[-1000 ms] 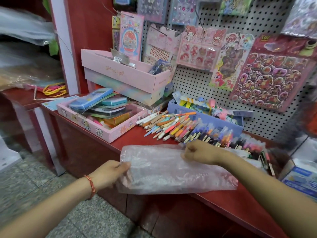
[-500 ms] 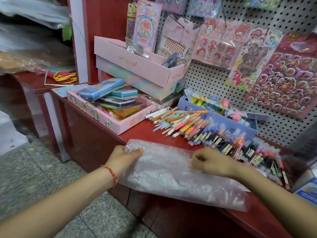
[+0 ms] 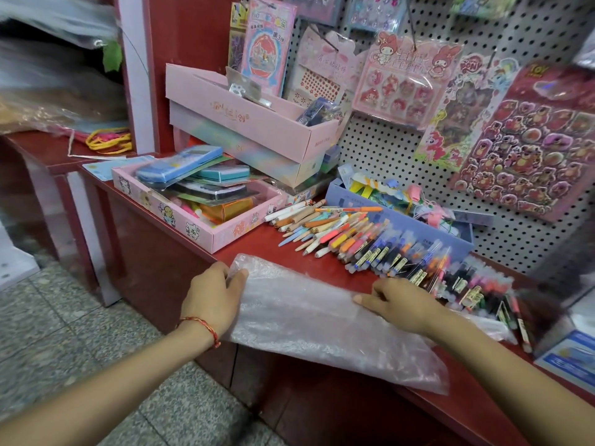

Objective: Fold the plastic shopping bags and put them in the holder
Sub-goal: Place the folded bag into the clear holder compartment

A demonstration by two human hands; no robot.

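Mid-fold now: left grip point(image 3: 215, 300) grasps the plastic bag point(image 3: 309, 320) by its end on the worktop point(image 3: 264, 249), right grip point(image 3: 397, 304) lies released, flat on it. Next, I'd fold it over evenly.

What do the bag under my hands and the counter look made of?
The bag: thin translucent plastic film, crinkled and faintly glossy; the red counter shows through it. The counter: probably painted or laminated wood, smooth dark red with a slight sheen; its core isn't visible.
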